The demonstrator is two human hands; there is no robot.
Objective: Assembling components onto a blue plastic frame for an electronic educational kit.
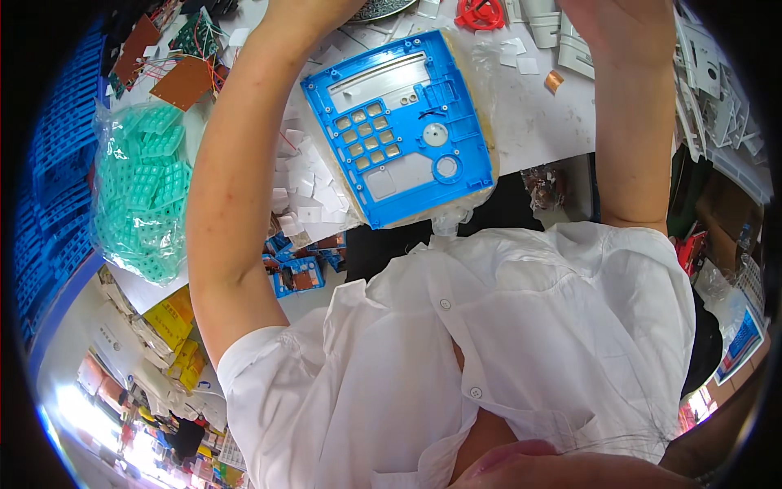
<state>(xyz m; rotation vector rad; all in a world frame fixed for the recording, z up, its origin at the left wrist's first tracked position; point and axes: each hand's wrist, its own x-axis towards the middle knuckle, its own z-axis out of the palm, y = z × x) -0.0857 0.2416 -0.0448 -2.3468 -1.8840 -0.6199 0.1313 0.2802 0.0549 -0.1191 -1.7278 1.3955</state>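
A blue plastic housing panel with a grid of key openings lies tilted on a clear plastic-wrapped pad in front of me. My left hand reaches to the top edge, near a round dark speckled dish; its fingers are cut off by the frame. At the top right, my right hand also runs out of the picture, close to white plastic parts. The frame hides the fingers of both hands and whatever they might hold.
A clear bag of green keypads sits left, beside stacked blue panels. Brown circuit boards with wires lie behind it. White paper squares are scattered left of the panel. A red ring-shaped part rests at the back.
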